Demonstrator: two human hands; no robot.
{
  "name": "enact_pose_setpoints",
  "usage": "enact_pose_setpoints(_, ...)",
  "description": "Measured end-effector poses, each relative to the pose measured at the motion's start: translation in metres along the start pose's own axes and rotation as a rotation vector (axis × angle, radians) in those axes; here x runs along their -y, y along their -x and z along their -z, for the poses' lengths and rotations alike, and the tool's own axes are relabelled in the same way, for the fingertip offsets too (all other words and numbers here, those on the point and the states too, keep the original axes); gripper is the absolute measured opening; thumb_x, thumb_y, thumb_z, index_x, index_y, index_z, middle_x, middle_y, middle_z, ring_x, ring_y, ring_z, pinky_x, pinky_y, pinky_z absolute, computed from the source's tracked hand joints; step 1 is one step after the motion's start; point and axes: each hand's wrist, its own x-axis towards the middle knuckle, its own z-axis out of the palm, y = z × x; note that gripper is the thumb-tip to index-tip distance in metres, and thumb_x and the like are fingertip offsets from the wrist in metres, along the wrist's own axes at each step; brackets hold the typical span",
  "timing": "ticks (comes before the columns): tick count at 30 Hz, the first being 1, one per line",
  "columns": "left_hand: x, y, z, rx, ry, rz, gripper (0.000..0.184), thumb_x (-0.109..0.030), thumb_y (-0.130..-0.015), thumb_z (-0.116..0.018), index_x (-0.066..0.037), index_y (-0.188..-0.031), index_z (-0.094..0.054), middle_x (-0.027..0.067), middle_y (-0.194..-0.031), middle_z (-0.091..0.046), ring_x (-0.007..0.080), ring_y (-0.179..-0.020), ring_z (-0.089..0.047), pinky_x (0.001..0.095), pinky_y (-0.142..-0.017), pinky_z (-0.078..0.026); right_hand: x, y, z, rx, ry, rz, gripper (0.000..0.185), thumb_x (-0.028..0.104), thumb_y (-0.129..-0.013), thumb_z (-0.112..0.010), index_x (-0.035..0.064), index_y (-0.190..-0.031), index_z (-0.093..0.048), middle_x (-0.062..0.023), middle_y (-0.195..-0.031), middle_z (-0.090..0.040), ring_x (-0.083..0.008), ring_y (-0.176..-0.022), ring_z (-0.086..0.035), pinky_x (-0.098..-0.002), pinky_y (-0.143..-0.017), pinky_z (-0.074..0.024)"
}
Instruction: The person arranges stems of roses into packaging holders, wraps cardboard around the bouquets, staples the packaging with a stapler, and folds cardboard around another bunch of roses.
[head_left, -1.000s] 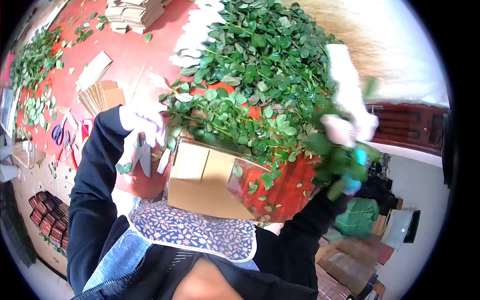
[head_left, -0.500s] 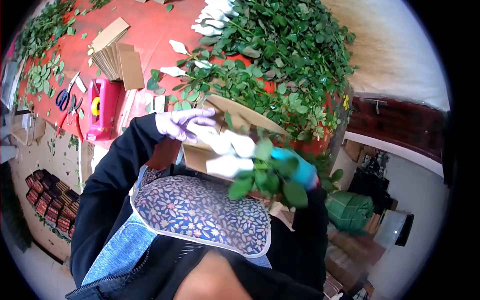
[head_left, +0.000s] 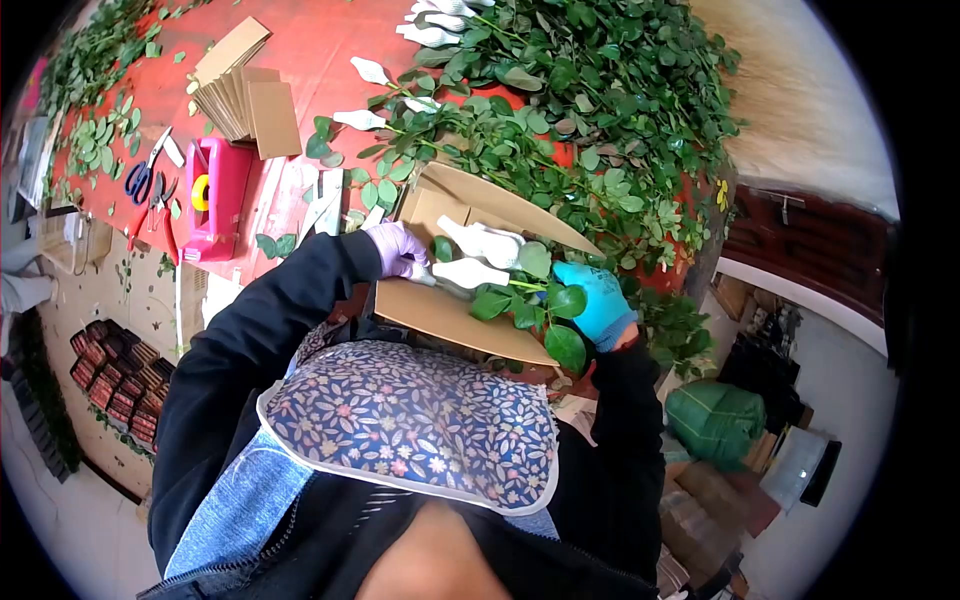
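Observation:
Several roses, their buds in white net sleeves (head_left: 480,246), lie between the raised flaps of a folded cardboard sheet (head_left: 460,318). My right hand (head_left: 597,305), in a teal glove, is closed around their green stems at the right end of the card. Leaves (head_left: 565,347) hang over the front flap beside it. My left hand (head_left: 398,250), in a purple glove, is at the card's left end by the bud tips. Its fingers are curled together, and a bit of white shows at the fingertips; what they pinch is partly hidden.
A large heap of leafy rose stems (head_left: 620,120) covers the table's back right. On the red table (head_left: 310,50) at left are folded cardboard pieces (head_left: 272,118), a pink tape dispenser (head_left: 222,200), scissors (head_left: 148,172) and red-handled pruners (head_left: 160,205). A flowered apron (head_left: 410,420) covers my lap.
The roses have come down into the cardboard and now lie between its flaps. My left hand has drawn its spread fingers in beside the bud tips; my right hand still has the stems.

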Motion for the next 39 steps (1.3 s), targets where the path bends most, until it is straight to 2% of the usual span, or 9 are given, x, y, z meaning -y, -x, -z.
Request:
enact_pose_setpoints(3, 0.014, -0.006, -0.007, 0.040, -0.193, 0.020, 0.023, -0.015, -0.074, -0.073, -0.010, -0.096, -0.071, 0.0115, -0.081, -0.068, 0.0304, -0.077, -0.066, 0.0388, -0.074, -0.053, 0.011, -0.015, -0.031, -0.220, 0.021, 0.104, 0.030, 0.021, -0.080, -0.068, 0.0090, -0.108, -0.067, -0.0174, -0.102, -0.068, -0.0347, -0.091, -0.066, -0.0432, -0.080, -0.0517)
enact_pose_setpoints(7, 0.000, 0.022, -0.001, -0.233, -0.048, -0.052, 0.025, -0.017, -0.073, -0.073, -0.009, -0.096, -0.069, 0.0139, -0.088, -0.067, 0.0335, -0.084, -0.064, 0.0403, -0.076, -0.051, 0.009, -0.053, -0.093, 0.138, 0.108, 0.075, 0.019, 0.023, -0.082, -0.061, 0.0098, -0.096, -0.062, -0.0161, -0.088, -0.066, -0.0364, -0.083, -0.064, -0.0471, -0.071, -0.0497)
enact_pose_setpoints(9, -0.032, 0.028, 0.014, -0.225, -0.172, 0.300, 0.021, -0.011, -0.077, -0.071, -0.008, -0.097, -0.065, 0.0157, -0.103, -0.064, 0.0322, -0.093, -0.064, 0.0376, -0.079, -0.052, 0.007, -0.056, -0.101, 0.103, 0.075, 0.110, 0.018, 0.024, -0.082, -0.061, 0.0093, -0.092, -0.060, -0.0159, -0.085, -0.064, -0.0368, -0.081, -0.063, -0.0478, -0.070, -0.0490)
enact_pose_setpoints(12, -0.021, 0.030, 0.006, -0.631, -0.104, -0.219, 0.032, -0.012, -0.075, -0.074, -0.008, -0.102, -0.057, 0.0104, -0.094, -0.061, 0.0294, -0.085, -0.062, 0.0366, -0.068, -0.052, 0.008, -0.054, -0.097, 0.181, 0.009, 0.101, 0.020, 0.026, -0.083, -0.061, 0.0084, -0.092, -0.059, -0.0156, -0.086, -0.064, -0.0378, -0.082, -0.063, -0.0479, -0.070, -0.0484)
enact_pose_setpoints(21, 0.015, 0.004, -0.011, -0.294, -0.152, -0.156, 0.034, -0.007, -0.078, -0.072, -0.005, -0.111, -0.063, 0.0086, -0.092, -0.063, 0.0232, -0.085, -0.063, 0.0372, -0.074, -0.052, 0.007, -0.055, -0.058, -0.140, 0.295, 0.149, 0.040, 0.030, -0.083, -0.060, 0.0083, -0.117, -0.058, -0.0157, -0.102, -0.062, -0.0333, -0.091, -0.062, -0.0437, -0.079, -0.0509)
enact_pose_setpoints(27, 0.007, -0.002, -0.023, -0.336, 0.908, -0.322, 0.044, -0.010, -0.080, -0.071, -0.005, -0.122, -0.060, 0.0111, -0.104, -0.063, 0.0229, -0.103, -0.060, 0.0343, -0.088, -0.048, 0.027, -0.081, -0.100, 0.149, 0.408, 0.111, 0.050, 0.027, -0.088, -0.050, 0.0094, -0.135, -0.048, -0.0171, -0.101, -0.062, -0.0298, -0.078, -0.065, -0.0453, -0.065, -0.0505)
enact_pose_setpoints(31, -0.030, 0.013, 0.006, -0.502, -0.100, -0.052, 0.028, -0.015, -0.080, -0.067, -0.008, -0.106, -0.067, 0.0089, -0.099, -0.063, 0.0240, -0.097, -0.063, 0.0347, -0.087, -0.048, 0.021, -0.083, -0.098, 0.180, 0.346, 0.198, 0.047, 0.026, -0.088, -0.049, 0.0061, -0.131, -0.050, -0.0182, -0.100, -0.063, -0.0329, -0.079, -0.065, -0.0467, -0.066, -0.0503)
enact_pose_setpoints(35, 0.002, -0.006, 0.002, -0.501, 0.011, -0.393, 0.035, -0.018, -0.075, -0.076, -0.012, -0.108, -0.070, 0.0083, -0.098, -0.062, 0.0278, -0.090, -0.062, 0.0374, -0.079, -0.050, 0.028, -0.081, -0.086, 0.167, 0.269, 0.157, 0.044, 0.025, -0.086, -0.053, 0.0075, -0.126, -0.053, -0.0166, -0.102, -0.062, -0.0330, -0.080, -0.064, -0.0464, -0.070, -0.0503)
enact_pose_setpoints(39, -0.005, -0.002, 0.008, -0.214, 0.407, -0.164, 0.030, -0.017, -0.075, -0.077, -0.009, -0.102, -0.067, 0.0086, -0.110, -0.058, 0.0276, -0.089, -0.059, 0.0394, -0.079, -0.050, 0.024, -0.067, -0.082, 0.038, 0.298, 0.113, 0.041, 0.026, -0.084, -0.057, 0.0100, -0.121, -0.056, -0.0153, -0.108, -0.061, -0.0327, -0.084, -0.064, -0.0472, -0.074, -0.0500)
